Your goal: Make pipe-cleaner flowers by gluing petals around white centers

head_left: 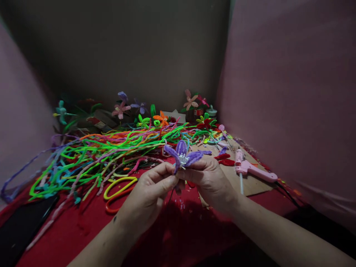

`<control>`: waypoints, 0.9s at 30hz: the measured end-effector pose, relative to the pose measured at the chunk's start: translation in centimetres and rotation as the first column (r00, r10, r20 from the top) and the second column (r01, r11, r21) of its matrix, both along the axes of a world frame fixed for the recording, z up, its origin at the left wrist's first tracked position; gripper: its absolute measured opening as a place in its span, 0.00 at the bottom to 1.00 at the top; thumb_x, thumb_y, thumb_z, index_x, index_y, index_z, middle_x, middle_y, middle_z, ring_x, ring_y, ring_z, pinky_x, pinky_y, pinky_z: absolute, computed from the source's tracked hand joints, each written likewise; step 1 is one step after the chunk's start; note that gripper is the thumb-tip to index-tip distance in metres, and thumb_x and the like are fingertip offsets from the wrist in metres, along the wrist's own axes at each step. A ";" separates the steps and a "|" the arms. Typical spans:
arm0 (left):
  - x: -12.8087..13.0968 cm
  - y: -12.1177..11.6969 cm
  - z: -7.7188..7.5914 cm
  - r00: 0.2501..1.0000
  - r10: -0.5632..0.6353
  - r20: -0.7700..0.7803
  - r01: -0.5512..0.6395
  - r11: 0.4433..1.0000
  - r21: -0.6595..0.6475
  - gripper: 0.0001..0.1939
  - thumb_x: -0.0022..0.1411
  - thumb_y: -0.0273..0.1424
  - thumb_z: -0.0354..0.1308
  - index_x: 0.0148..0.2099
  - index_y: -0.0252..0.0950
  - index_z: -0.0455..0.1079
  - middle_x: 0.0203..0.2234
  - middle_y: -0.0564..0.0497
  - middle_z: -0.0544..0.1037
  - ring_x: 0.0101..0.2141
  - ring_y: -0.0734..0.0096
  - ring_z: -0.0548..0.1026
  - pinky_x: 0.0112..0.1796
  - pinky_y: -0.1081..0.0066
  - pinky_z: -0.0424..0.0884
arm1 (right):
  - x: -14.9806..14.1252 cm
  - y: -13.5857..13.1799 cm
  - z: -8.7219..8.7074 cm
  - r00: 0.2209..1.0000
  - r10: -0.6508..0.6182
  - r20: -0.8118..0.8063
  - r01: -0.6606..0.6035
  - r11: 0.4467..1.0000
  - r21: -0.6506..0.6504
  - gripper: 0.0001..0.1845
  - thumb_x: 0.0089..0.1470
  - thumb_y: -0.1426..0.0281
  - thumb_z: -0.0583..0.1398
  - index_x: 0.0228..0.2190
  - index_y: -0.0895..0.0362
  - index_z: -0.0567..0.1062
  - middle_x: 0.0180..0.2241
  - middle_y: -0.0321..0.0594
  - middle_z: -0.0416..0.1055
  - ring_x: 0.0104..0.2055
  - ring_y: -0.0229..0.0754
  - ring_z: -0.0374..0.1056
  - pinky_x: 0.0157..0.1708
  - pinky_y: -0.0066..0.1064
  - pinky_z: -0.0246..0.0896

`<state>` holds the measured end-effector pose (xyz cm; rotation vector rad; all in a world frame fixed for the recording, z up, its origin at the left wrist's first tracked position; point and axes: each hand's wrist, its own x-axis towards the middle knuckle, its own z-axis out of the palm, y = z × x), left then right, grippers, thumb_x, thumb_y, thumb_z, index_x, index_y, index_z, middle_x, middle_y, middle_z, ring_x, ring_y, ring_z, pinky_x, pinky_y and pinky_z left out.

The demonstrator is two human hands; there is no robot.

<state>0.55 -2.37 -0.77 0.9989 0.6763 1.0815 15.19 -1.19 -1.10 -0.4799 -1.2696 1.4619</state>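
Observation:
A purple pipe-cleaner flower (pixel 181 149) with white stamens at its centre is held up in front of me between both hands. My left hand (pixel 151 193) pinches it low on its left side, thumb and fingers closed near the base. From the right, my right hand (pixel 213 181) grips the base and a petal, its fingers closed as well. A thin dark stem shows below, between the hands. Just left of my left hand lie scissors with yellow and red handles (pixel 119 189). The underside of the flower is hidden by my fingers.
Bundles of coloured pipe cleaners (pixel 111 142) cover the left and middle of the red cloth (pixel 69 230). A pink glue gun (pixel 254 168) rests on cardboard (pixel 260 189) at right, its cable trailing off. A black phone (pixel 27 226) lies at lower left. Finished flowers (pixel 121 110) stand behind.

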 end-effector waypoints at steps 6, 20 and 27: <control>0.0 0.0 0.5 0.985 -0.159 0.064 0.159 0.987 -0.002 0.07 0.55 0.31 0.58 0.32 0.30 0.72 0.25 0.47 0.72 0.27 0.70 0.70 0.29 0.70 0.69 | 0.3 -0.1 0.0 0.992 0.124 0.013 -0.123 0.991 -0.049 0.09 0.51 0.69 0.61 0.22 0.58 0.77 0.17 0.34 0.66 0.18 0.35 0.62 0.17 0.29 0.60; -0.5 0.4 -0.9 0.991 -0.123 0.061 0.127 0.989 -0.070 0.08 0.52 0.31 0.63 0.27 0.32 0.70 0.14 0.54 0.68 0.16 0.80 0.66 0.20 0.78 0.60 | 0.0 -0.6 0.8 0.976 0.208 -0.061 -0.216 0.958 -0.188 0.07 0.40 0.68 0.67 0.25 0.59 0.79 0.17 0.33 0.68 0.22 0.35 0.66 0.27 0.31 0.64; -0.5 0.7 0.2 0.983 -0.012 0.181 0.019 0.999 -0.039 0.08 0.51 0.32 0.64 0.28 0.33 0.71 0.15 0.56 0.67 0.16 0.81 0.65 0.18 0.80 0.61 | 4.0 -0.5 -0.2 0.976 0.049 0.214 0.032 0.931 -0.363 0.21 0.33 0.79 0.66 0.35 0.56 0.79 0.27 0.33 0.73 0.26 0.29 0.65 0.27 0.22 0.58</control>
